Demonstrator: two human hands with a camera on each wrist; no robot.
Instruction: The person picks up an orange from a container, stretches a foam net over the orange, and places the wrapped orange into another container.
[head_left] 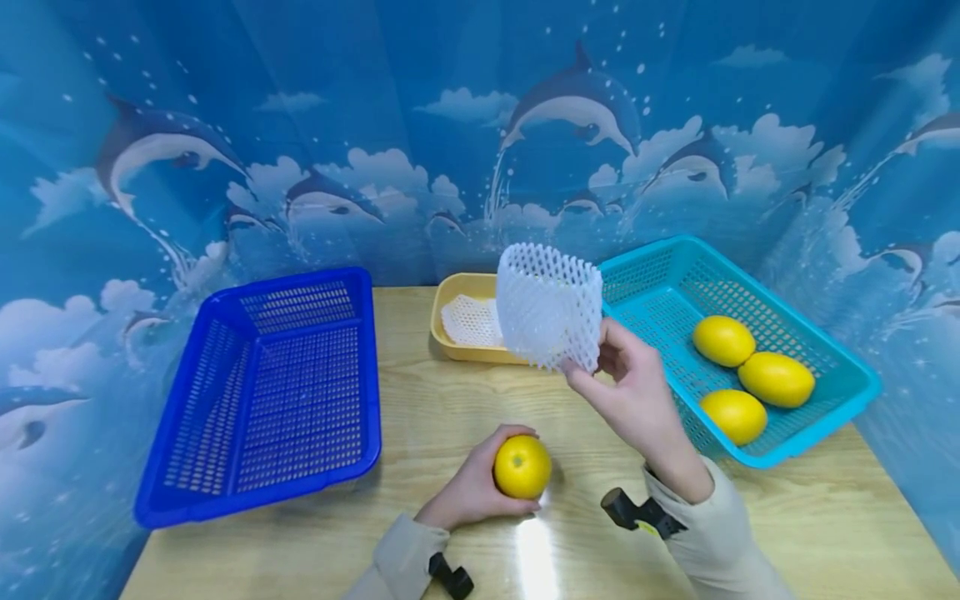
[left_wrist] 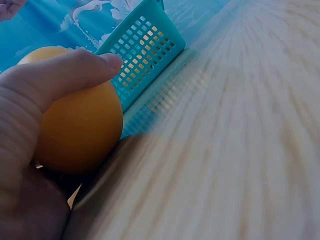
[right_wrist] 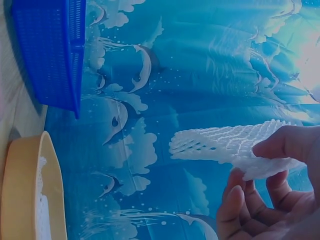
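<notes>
Fingers and thumb of my left hand (head_left: 474,487) curl round a rounded yellow fruit (head_left: 522,467) low over the table, its end facing up in the head view. In the left wrist view the thumb lies across the fruit (left_wrist: 82,130). Higher and to the right, my right hand (head_left: 637,400) pinches the lower edge of a white foam fruit net (head_left: 549,308) between thumb and fingers. The net stands upright with its mouth open and nothing visible inside. In the right wrist view the foam net (right_wrist: 215,145) looks flattened from the side.
Behind the net stands a yellow tray (head_left: 480,354) with a white foam net (head_left: 471,321) in it. A turquoise basket (head_left: 832,437) at right holds several yellow fruits (head_left: 776,379). At left is a dark blue basket (head_left: 371,367). A dolphin-print curtain (head_left: 420,75) hangs behind the wooden table (head_left: 420,400).
</notes>
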